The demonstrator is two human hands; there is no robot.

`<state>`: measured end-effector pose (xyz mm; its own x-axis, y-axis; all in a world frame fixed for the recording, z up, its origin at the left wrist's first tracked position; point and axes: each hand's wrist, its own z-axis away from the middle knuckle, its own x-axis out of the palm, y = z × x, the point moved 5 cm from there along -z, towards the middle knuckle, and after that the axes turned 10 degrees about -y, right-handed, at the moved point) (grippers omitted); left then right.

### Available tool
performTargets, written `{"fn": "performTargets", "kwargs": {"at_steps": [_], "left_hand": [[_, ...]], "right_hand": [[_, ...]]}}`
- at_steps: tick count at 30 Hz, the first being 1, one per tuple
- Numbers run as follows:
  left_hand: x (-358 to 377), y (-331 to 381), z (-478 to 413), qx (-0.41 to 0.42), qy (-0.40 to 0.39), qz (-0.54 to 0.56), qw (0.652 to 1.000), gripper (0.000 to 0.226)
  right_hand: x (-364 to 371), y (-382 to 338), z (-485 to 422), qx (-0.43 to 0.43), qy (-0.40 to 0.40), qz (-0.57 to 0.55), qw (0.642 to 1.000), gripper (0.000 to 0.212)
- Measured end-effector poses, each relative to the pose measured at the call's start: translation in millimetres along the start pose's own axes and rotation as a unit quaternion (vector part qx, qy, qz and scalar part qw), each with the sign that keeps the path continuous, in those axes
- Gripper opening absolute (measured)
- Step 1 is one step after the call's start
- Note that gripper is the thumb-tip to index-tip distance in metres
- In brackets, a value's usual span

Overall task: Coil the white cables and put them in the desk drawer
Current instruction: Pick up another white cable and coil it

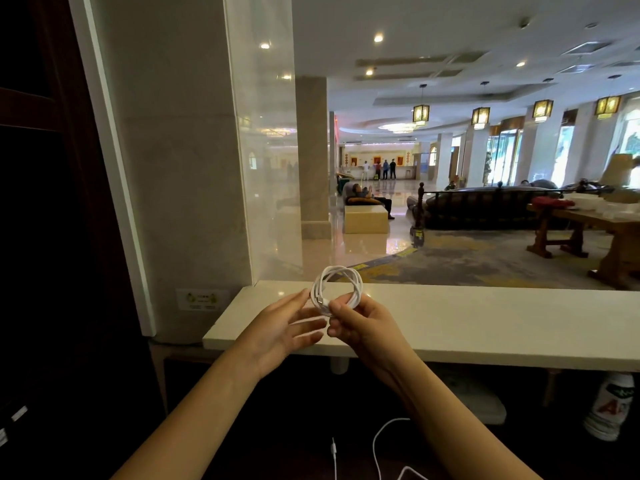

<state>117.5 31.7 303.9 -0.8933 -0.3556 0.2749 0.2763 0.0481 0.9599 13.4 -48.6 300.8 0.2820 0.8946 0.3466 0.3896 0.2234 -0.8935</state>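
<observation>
Right grip [349,323] pinched on coiled white cable [337,287], held upright just above the white desk [485,320] ledge. Left grip [284,327] spread wide, fingertips beside coil. Second white cable [379,441] loose below the desk, near forearms.

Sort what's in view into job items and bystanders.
Job: coiled white cable, pinched in the right hand, left hand open beside it; loose white cable below.
Lying about: white bottle under the white counter; wall sticker.
</observation>
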Motion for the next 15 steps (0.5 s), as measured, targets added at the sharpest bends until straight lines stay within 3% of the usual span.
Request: {"fn": "performTargets", "kwargs": {"at_steps": [4, 15], "left_hand": [[-5.5, -9.5, 8.0, 0.039, 0.004, 0.056, 0.998, 0.016], [2.7, 7.7, 23.8, 0.106, 0.028, -0.080, 0.991, 0.014]], "right_hand": [[0.6, 0.6, 4.3, -0.004, 0.015, 0.015, 1.000, 0.003], [16.3, -11.7, 14.3, -0.096, 0.026, 0.165, 0.981, 0.011]]}}
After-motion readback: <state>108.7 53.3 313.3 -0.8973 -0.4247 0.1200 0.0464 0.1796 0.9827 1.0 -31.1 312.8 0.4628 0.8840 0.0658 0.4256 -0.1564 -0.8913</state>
